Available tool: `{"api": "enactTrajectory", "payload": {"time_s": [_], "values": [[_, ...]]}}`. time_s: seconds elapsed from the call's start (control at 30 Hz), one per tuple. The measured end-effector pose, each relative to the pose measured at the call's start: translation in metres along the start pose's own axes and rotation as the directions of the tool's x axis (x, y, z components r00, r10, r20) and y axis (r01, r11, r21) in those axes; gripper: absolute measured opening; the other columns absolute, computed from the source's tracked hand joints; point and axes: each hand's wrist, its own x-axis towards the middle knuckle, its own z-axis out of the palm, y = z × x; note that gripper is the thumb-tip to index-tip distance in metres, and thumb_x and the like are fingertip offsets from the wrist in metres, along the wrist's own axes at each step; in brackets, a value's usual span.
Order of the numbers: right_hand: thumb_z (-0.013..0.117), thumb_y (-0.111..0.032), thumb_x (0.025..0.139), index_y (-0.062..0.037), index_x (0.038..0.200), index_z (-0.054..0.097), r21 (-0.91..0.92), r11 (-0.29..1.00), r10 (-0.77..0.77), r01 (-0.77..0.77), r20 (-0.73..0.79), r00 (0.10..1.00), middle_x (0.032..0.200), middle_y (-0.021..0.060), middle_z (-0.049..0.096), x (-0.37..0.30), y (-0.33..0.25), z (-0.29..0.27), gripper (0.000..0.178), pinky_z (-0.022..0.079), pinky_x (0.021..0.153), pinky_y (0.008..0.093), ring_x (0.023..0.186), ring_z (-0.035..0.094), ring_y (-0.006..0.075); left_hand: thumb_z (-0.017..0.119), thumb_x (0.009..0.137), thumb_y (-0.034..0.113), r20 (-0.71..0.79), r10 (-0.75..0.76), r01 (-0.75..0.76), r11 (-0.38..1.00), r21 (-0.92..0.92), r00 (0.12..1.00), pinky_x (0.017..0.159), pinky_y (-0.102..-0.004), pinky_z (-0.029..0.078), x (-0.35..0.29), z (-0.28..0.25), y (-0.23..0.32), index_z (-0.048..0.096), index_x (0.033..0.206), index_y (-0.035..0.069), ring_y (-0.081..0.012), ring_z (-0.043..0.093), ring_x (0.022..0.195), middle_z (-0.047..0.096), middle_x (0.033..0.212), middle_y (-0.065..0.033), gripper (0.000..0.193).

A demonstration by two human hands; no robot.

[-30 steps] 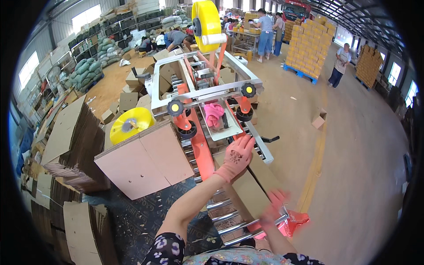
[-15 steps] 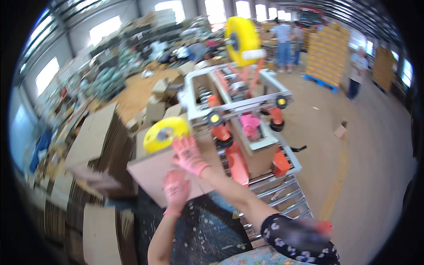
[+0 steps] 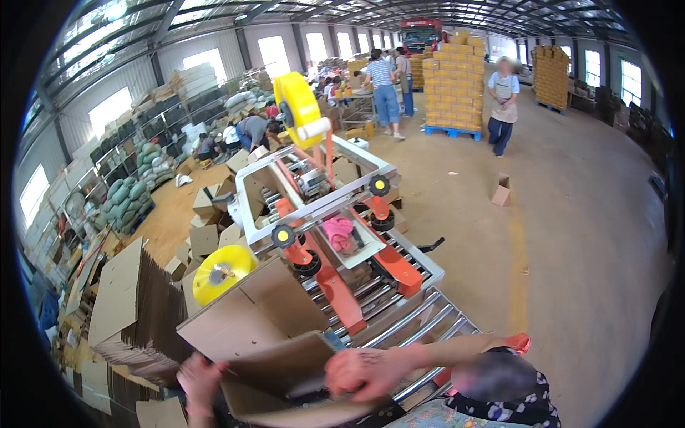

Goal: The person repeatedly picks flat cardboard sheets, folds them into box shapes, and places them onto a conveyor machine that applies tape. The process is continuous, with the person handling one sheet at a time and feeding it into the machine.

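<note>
An open brown cardboard box stands low in front of me, its tall far flap leaning up toward the taping machine. Pink gloves cover both hands. At the box's left edge, my left hand is closed, fingers curled on the cardboard. My right hand is curled over the box's right side, blurred by motion, with its fingertips partly hidden. The near panel of the box is smeared too. Beyond the box is the taping machine, with orange guides and a yellow tape roll on top.
Steel rollers run alongside at the right. Flat cardboard stacks stand at the left, near a second yellow tape roll. A person in an apron stands farther off, by stacked cartons on a pallet. A small box lies on the floor.
The cardboard was flat under my spread hands; now it is opened into a box. My hands have come nearer and moved apart. The view has shifted; another box went deeper into the machine.
</note>
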Motion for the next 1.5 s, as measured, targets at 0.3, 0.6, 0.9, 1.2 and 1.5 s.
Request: {"api": "enactTrajectory", "payload": {"time_s": [0.3, 0.6, 0.9, 1.2, 1.5], "values": [[0.058, -0.030, 0.094, -0.0023, 0.094, 0.066, 0.301, 0.684, 0.483, -0.665, 0.497, 0.721, 0.080, 0.0132, 0.063, 0.043, -0.076, 0.022, 0.028, 0.047, 0.067, 0.0331, 0.076, 0.061, 0.0189, 0.062, 0.082, 0.017, -0.021, 0.814, -0.802, 0.577, 0.158, 0.581, 0.064, -0.0398, 0.046, -0.170, 0.012, 0.083, 0.064, 0.096, 0.010, -0.0275, 0.059, 0.078, 0.059, 0.089, -0.0149, 0.016], [0.056, -0.034, 0.091, -0.0018, 0.106, 0.057, -0.776, 0.428, 0.362, -0.463, -0.322, 0.875, 0.131, 0.0164, 0.052, -0.032, -0.055, 0.026, 0.036, 0.034, 0.106, 0.0526, 0.131, 0.044, 0.0325, 0.057, 0.086, 0.041, -0.193, 0.661, -0.676, 0.737, -0.011, 0.725, 0.105, -0.0656, 0.023, -0.170, 0.030, 0.072, 0.051, 0.131, 0.004, -0.0476, 0.037, 0.124, 0.044, 0.135, -0.0219, 0.059], [0.050, -0.016, 0.088, -0.0062, 0.106, 0.063, -0.250, 0.639, 0.252, -0.727, -0.825, 0.506, 0.119, 0.0146, 0.058, -0.176, -0.090, 0.071, 0.024, 0.026, 0.108, 0.0544, 0.115, 0.051, 0.0353, 0.065, 0.090, 0.030, 0.399, 0.552, 0.181, 0.407, -0.895, 0.732, 0.095, -0.0317, 0.046, -0.034, 0.084, 0.206, 0.047, 0.131, 0.002, -0.0158, 0.057, 0.110, 0.062, 0.116, -0.0107, 0.053], [0.046, -0.023, 0.093, -0.0069, 0.109, 0.059, -0.324, 0.231, -0.188, -0.917, -0.940, 0.285, 0.117, 0.0111, 0.056, -0.186, 0.047, 0.033, 0.026, 0.016, 0.114, 0.0589, 0.120, 0.047, 0.0334, 0.062, 0.081, 0.016, -0.639, 0.621, -0.890, 0.356, -0.284, 0.453, 0.098, -0.0452, 0.042, 0.043, 0.125, 0.391, 0.059, 0.106, 0.003, -0.0340, 0.054, 0.110, 0.059, 0.113, -0.0153, 0.028], [0.066, -0.016, 0.080, -0.0064, 0.116, 0.062, -0.652, 0.642, -0.059, -0.403, -0.566, 0.822, 0.122, 0.0116, 0.058, 0.047, 0.131, -0.001, 0.038, 0.030, 0.107, 0.0491, 0.116, 0.052, 0.0320, 0.063, 0.082, 0.023, -0.217, 0.475, -0.522, 0.774, -0.357, 0.853, 0.100, -0.0472, 0.040, 0.025, 0.171, 0.133, 0.063, 0.107, 0.007, -0.0347, 0.052, 0.115, 0.059, 0.115, -0.0168, 0.030]]}}
